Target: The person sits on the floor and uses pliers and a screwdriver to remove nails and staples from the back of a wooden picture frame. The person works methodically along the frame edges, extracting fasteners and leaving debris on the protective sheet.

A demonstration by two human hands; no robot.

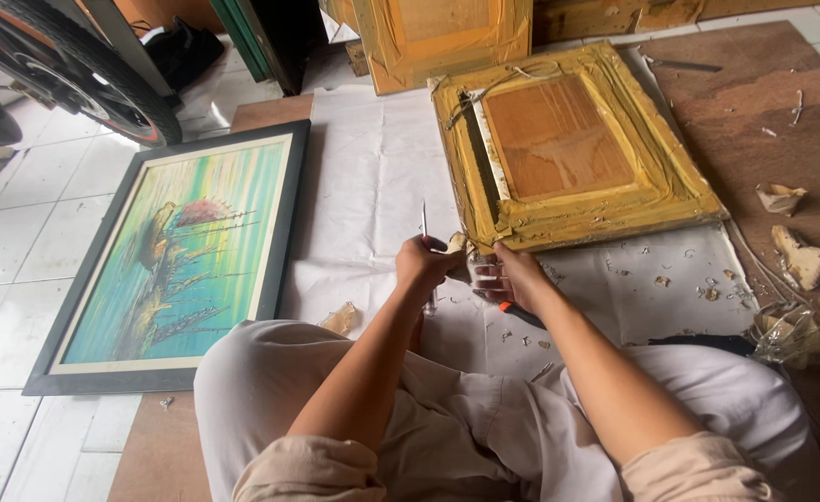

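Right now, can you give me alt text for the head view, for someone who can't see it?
A seated person's left hand holds a thin blade upright while the right hand picks at the near corner of a tape-wrapped frame lying face down on white paper. A framed painting lies to the left; torn tape scraps lie to the right.

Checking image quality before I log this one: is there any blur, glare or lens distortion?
Head view: soft, even daylight, no hard shadows; slight sheen on the taped frame; left hand and right hand reasonably sharp; wide-angle bending shows at the edges, by the tyre.
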